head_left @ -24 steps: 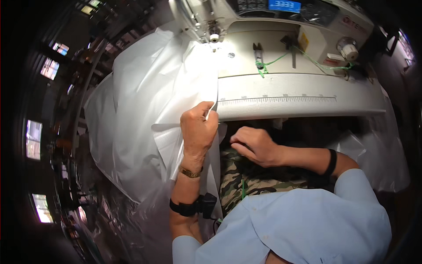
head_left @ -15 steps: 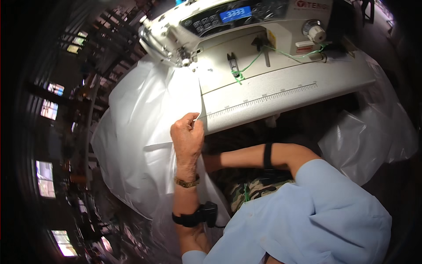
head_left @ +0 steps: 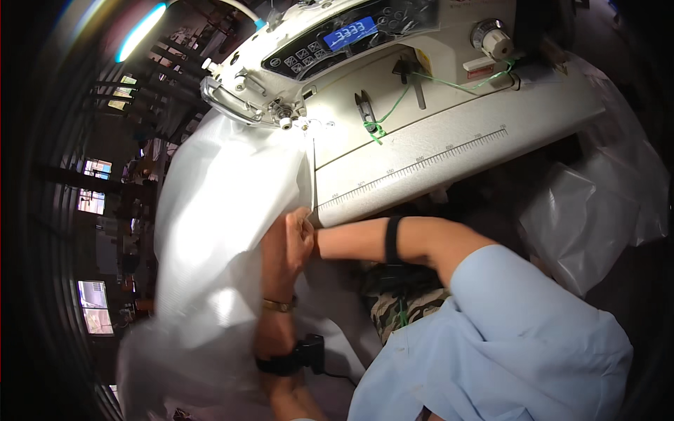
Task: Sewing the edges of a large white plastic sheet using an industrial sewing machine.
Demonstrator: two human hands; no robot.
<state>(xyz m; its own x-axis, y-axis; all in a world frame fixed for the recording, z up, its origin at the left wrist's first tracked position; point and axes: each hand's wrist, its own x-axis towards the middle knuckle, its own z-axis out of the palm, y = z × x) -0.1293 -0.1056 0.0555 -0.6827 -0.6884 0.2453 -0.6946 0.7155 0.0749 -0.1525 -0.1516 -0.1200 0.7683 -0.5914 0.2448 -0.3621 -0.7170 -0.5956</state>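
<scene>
A large white, slightly translucent sheet [head_left: 217, 189] drapes from under the sewing machine's head [head_left: 281, 105] down the left side. My left hand [head_left: 291, 242], with a watch at its wrist, is closed on the sheet's right edge, just below the near edge of the machine bed [head_left: 421, 165]. The sheet's edge runs up nearly straight from those fingers to the needle area. My right forearm [head_left: 358, 238] crosses from the right and passes behind my left hand. The fingers of my right hand are hidden there.
On the bed lie small thread snips [head_left: 366, 112] tied with green string. A control panel with a lit display [head_left: 351, 33] tops the machine. A lamp [head_left: 140, 31] shines at the upper left. Clear plastic sheeting [head_left: 576, 217] hangs at the right.
My left hand has moved down toward me with the sheet edge. The sheet has billowed up beside my left arm. My right forearm has shifted left and up. The view has turned slightly.
</scene>
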